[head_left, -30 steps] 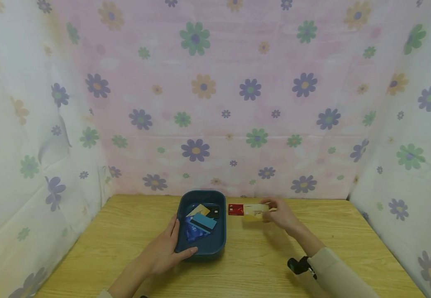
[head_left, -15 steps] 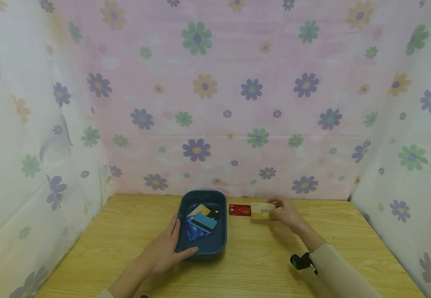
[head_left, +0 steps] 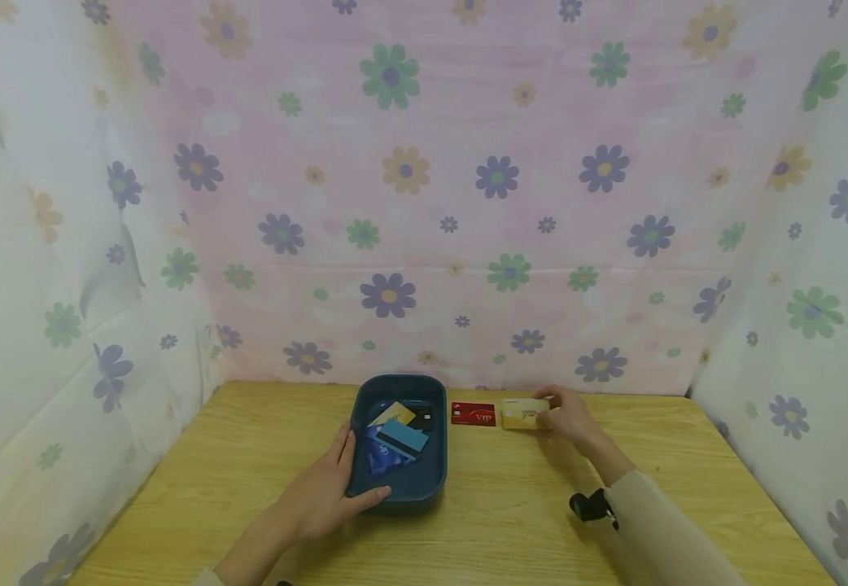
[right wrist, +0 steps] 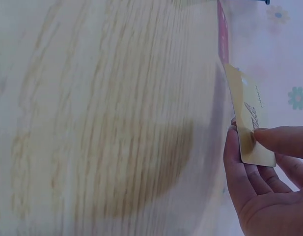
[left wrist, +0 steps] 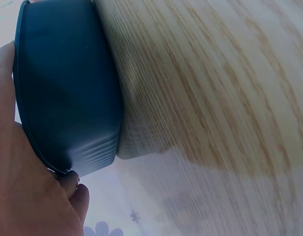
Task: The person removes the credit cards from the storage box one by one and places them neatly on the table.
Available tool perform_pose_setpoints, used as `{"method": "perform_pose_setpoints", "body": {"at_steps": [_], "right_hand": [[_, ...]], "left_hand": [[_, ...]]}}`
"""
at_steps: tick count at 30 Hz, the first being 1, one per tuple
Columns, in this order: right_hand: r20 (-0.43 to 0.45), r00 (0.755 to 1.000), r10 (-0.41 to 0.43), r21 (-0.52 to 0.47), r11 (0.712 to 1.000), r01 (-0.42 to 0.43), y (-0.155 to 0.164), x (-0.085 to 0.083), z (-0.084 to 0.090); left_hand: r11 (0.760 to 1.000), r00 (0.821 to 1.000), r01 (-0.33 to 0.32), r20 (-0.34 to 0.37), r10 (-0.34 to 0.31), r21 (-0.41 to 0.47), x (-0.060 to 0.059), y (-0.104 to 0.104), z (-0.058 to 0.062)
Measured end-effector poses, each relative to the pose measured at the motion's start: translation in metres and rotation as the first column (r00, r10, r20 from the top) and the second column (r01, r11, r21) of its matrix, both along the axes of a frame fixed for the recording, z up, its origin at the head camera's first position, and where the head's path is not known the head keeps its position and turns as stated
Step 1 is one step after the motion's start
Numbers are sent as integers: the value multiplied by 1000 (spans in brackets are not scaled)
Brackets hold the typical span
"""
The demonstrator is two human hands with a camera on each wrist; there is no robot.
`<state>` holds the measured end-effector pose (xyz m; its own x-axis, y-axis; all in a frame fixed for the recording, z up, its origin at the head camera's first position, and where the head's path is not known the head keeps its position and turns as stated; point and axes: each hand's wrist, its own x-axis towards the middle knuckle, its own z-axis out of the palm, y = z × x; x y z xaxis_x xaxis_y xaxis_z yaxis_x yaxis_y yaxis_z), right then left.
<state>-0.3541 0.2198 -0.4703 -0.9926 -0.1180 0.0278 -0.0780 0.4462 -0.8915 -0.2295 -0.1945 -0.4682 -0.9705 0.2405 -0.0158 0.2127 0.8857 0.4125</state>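
A dark blue plastic bin (head_left: 424, 488) stands on the table, with blue, light blue, black and gold cards inside. My left hand (head_left: 317, 492) grips its near-left corner, thumb along the near rim and fingers at the left side; the left wrist view shows some fingertips bent against the bin's outer wall (left wrist: 68, 88). To the right of the bin, a red VIP card (head_left: 474, 413) lies flat on the table. Just right of that, my right hand (head_left: 569, 419) pinches a gold card (head_left: 522, 413) between thumb and fingers. In the right wrist view this gold card (right wrist: 249, 118) is tilted.
The wooden table (head_left: 512, 537) ends at a flowered cloth backdrop (head_left: 424, 317) close behind the bin and cards. More of this cloth hangs on both sides. A small black camera (head_left: 588, 506) sits at the right wrist.
My right hand has moved right with the gold card, which now shows a gap from the red card. The red card, partly covered before, is in full view. My left hand stays at the bin.
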Motion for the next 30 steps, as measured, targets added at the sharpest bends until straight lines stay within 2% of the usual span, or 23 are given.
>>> {"method": "perform_pose_setpoints", "body": {"at_steps": [8, 16, 30], "right_hand": [[-33, 999, -39, 90, 995, 42, -2, -6, -7], [-95, 995, -38, 212, 975, 58, -1, -12, -13], [-69, 998, 12, 277, 961, 8, -2, -17, -15]], "left_hand": [[1000, 1000, 1, -10, -1, -15, -1, 0, -2], [1000, 1000, 6, -10, -6, -12, 0, 0, -1], [1000, 1000, -1, -12, 1, -16, -1, 1, -1]]}}
